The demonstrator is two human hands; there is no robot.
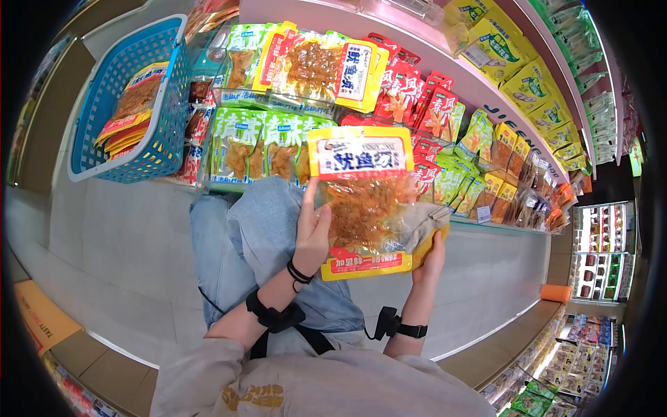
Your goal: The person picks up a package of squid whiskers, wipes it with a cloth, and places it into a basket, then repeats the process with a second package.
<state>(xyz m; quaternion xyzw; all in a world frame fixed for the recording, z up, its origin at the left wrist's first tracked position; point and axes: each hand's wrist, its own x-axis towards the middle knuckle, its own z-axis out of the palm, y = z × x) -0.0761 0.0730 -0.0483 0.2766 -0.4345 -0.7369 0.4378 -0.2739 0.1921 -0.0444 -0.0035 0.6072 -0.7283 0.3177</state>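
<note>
In front of my knees I hold up a clear snack bag (361,217) with yellow and white bands and orange-brown shredded food inside. My left hand (314,229) is closed on its left edge, the thumb lying near the front. The fingers of my right hand (431,256) are wrapped round the lower right side, where a crumpled, greyish bag part (425,226) with a yellow edge sticks out behind. Matching yellow bags (309,62) lie on the shelf just beyond. More yellow-edged bags (135,104) are stacked in a blue basket (132,156) at the left.
Green snack packs (240,149) fill the shelf beside my knees, with red packs (399,90) to their right. A clear shelf edge (479,224) runs along the front. Yellow bags (531,90) stand on the pink upper shelf. A low ledge (479,354) lies behind at right.
</note>
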